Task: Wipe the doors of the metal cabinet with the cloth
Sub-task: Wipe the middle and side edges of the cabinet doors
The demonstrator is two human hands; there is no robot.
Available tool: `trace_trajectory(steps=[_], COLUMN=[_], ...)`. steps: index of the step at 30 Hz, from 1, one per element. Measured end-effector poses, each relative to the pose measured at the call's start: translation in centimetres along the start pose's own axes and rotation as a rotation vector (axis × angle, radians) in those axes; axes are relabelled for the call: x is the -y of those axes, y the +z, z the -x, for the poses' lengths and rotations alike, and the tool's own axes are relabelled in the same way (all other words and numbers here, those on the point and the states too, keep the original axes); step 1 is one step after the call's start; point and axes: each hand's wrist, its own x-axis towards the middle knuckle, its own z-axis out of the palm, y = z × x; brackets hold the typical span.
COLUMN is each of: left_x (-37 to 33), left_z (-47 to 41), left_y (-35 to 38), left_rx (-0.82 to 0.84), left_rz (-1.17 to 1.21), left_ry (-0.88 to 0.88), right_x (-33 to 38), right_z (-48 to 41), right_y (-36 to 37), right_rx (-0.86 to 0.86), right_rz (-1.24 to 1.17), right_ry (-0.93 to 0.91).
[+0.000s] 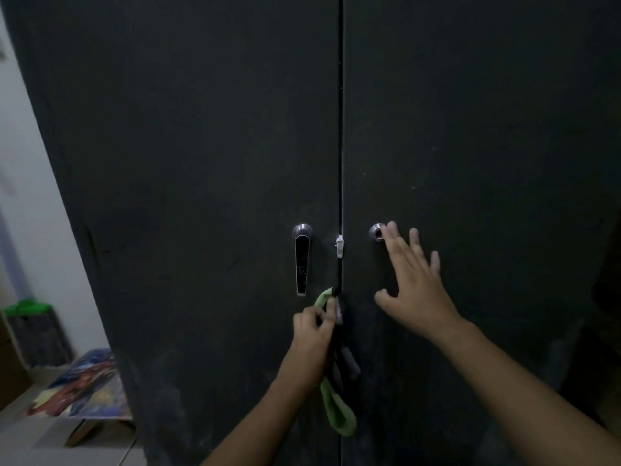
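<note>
While flat on matte door, right hand spread, left hand pinching limp cloth.

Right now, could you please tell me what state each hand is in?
Left hand: closed, gripping the green cloth.
Right hand: open, fingers spread on the right door.

Our left hand holds the cloth at the seam between the doors, at five o'clock from the handle on the left door, and our right hand lies on the right door at four o'clock from its knob.
</note>
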Motion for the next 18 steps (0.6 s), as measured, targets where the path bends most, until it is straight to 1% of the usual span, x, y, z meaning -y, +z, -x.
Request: trace_trajectory(steps=[1,3,5,7,8,11,13,14,16,18], left_x=[-0.5,-1.6,-3.1,-4.7,-5.3,-6.8,-6.9,-6.6,-5.6,-4.2], left_z=[-0.7,-2.2,-4.0,-5.7,-6.2,-7.4,-8.2,-8.6,-9.4,-9.8], left_y=[-0.5,-1.7,-3.6,-5.3,-6.0,-8.6,-10.4,-11.3,-13.0,-14.3], left_rx=[-0.038,-0.091,-0.072,-0.060,-0.033,0.094,0.138,0.147,0.109,0.024], left_rz=[0.010,0.116,0.292,0.453,0.510,0.618,0.561,0.463,0.224,0.063], left_ry=[0.013,0.045,-0.003,-0.015,-0.024,0.003,0.037,0.039,0.006,-0.039], right_x=[-0.1,0.0,0.3,0.9,1.3,2.1,2.0,1.9,2.1,2.6], right_z=[0.8,3.0,4.9,5.3,5.0,3.0,1.6,0.8,-0.9,-3.1], right_y=[0.3,1.3,2.3,3.1,3.3,3.4,3.0,2.6,1.6,0.5], right_rx=[-0.014,-0.059,0.000,0.072,0.044,-0.191,-0.270,-0.302,-0.412,-0.545], right_rz=[-0.003,-0.074,-0.214,-0.267,-0.288,-0.329,-0.329,-0.316,-0.253,-0.158], right_ry=[-0.003,-0.063,-0.185,-0.258,-0.250,-0.248,-0.273,-0.288,-0.348,-0.407])
